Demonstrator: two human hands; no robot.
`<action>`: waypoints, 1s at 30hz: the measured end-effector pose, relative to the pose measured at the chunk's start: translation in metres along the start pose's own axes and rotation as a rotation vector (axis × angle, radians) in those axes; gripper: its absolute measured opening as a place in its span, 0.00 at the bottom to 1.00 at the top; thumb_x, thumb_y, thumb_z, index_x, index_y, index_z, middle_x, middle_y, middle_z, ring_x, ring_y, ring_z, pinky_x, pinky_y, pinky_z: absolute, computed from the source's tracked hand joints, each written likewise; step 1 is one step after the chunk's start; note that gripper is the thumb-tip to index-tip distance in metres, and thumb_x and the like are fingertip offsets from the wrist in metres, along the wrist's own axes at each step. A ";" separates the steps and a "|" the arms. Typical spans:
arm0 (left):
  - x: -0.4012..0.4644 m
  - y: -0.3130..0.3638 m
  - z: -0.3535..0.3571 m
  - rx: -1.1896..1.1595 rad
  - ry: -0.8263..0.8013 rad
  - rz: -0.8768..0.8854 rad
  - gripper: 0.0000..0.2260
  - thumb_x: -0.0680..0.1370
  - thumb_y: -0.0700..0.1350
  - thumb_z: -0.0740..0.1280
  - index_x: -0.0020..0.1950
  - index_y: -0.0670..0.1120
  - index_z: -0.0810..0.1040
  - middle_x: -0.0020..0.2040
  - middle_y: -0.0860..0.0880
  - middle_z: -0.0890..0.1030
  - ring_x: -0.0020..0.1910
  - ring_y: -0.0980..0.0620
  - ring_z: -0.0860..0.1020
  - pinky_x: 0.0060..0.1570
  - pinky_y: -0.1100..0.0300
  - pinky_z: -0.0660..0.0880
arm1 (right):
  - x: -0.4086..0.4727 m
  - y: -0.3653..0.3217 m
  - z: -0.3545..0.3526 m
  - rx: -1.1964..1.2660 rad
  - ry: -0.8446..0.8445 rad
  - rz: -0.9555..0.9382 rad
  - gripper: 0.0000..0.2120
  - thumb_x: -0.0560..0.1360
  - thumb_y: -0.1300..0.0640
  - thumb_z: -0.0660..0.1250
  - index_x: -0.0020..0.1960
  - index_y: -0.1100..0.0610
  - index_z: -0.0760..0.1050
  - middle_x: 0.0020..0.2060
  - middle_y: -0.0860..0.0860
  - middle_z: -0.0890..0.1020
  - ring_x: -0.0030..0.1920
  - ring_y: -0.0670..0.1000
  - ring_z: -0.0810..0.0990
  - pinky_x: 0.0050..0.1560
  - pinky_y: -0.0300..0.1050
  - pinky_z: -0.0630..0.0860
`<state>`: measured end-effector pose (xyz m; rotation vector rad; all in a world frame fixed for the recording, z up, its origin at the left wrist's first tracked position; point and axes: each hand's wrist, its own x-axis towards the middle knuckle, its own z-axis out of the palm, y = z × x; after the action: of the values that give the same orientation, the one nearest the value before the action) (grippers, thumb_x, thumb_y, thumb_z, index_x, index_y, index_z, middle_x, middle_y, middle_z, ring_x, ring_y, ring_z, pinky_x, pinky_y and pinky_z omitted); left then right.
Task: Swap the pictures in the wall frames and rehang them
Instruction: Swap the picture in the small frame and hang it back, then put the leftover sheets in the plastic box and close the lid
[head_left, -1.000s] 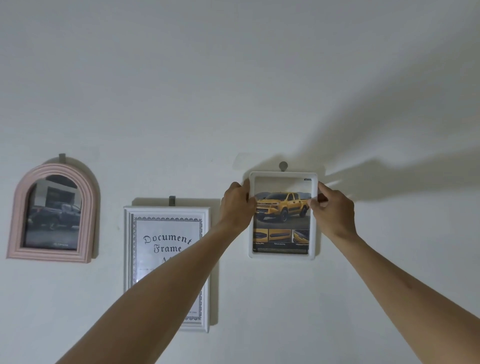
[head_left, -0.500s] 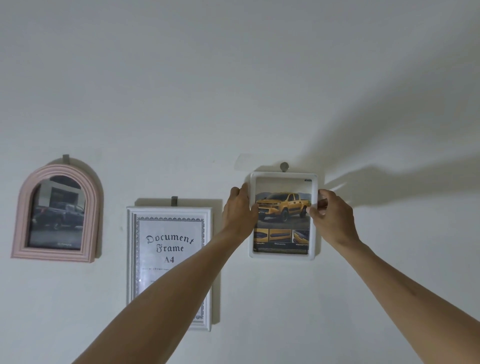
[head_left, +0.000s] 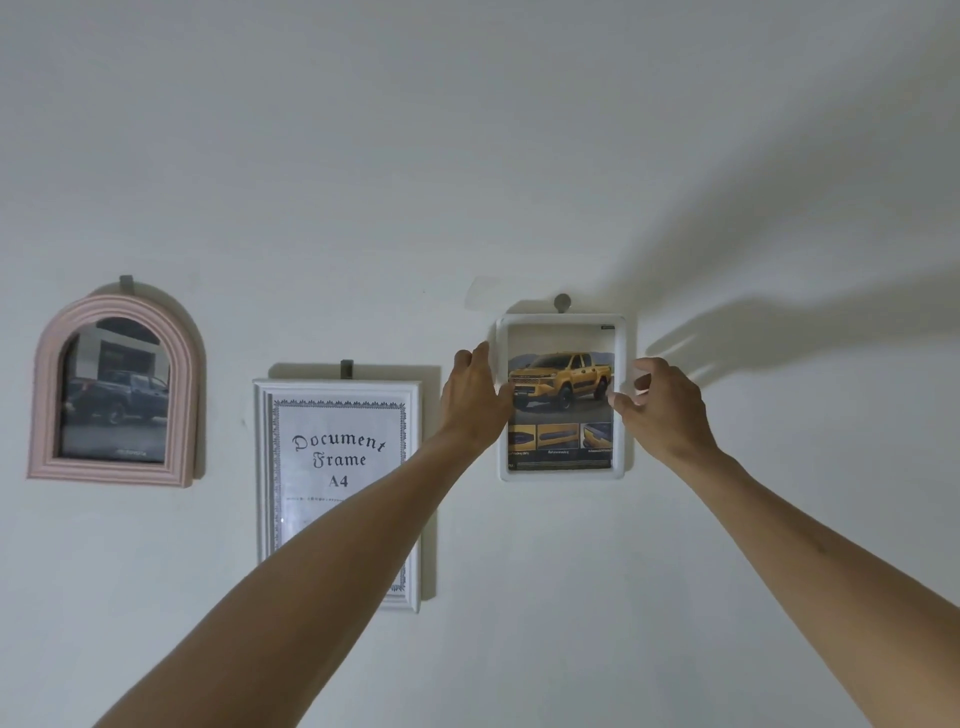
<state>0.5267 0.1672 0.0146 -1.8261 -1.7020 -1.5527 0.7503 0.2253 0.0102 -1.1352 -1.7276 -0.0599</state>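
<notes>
Dim, flat, greyish light. Long soft hand-and-arm shadows fan right of white frame (head_left: 561, 397), so source probably lies left, low. Faint sheen on glass of pink arched frame (head_left: 115, 391). Wide-angle stretch toward edges; focus sharp.

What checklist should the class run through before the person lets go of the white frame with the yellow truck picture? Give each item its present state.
1. White frame sits under the wall hook: ok.
2. Frame actually caught on the hook: cannot tell, its back is hidden.
3. Frame hangs straight: ok, its edges look level.
4. Left hand is at the frame's left edge: ok.
5. Right hand has a firm grip on the frame: not ok, its fingers are curled loosely beside the right edge.
6. Yellow truck picture is upright: ok.
</notes>
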 end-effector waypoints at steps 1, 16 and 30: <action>-0.003 0.000 0.001 -0.005 0.011 -0.007 0.25 0.78 0.44 0.67 0.74 0.41 0.64 0.63 0.42 0.70 0.61 0.43 0.73 0.60 0.50 0.72 | -0.003 0.001 -0.001 -0.006 -0.001 0.006 0.25 0.75 0.49 0.71 0.68 0.57 0.70 0.56 0.55 0.79 0.53 0.56 0.80 0.54 0.50 0.76; -0.214 -0.047 0.100 0.039 -0.099 0.054 0.20 0.78 0.45 0.65 0.69 0.43 0.70 0.64 0.45 0.72 0.61 0.45 0.72 0.57 0.51 0.72 | -0.173 0.080 0.033 -0.080 -0.287 0.345 0.29 0.76 0.40 0.65 0.72 0.52 0.68 0.69 0.54 0.72 0.68 0.56 0.72 0.63 0.52 0.68; -0.421 -0.118 0.169 0.317 -0.969 -0.756 0.34 0.75 0.59 0.68 0.71 0.36 0.64 0.69 0.40 0.66 0.69 0.40 0.65 0.65 0.50 0.66 | -0.381 0.241 0.058 -0.243 -0.875 0.837 0.36 0.76 0.42 0.67 0.77 0.57 0.59 0.71 0.59 0.66 0.67 0.60 0.73 0.64 0.55 0.74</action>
<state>0.6110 0.0725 -0.4371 -1.9881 -3.0954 -0.3599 0.8909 0.1402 -0.4141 -2.2003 -1.8176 0.8742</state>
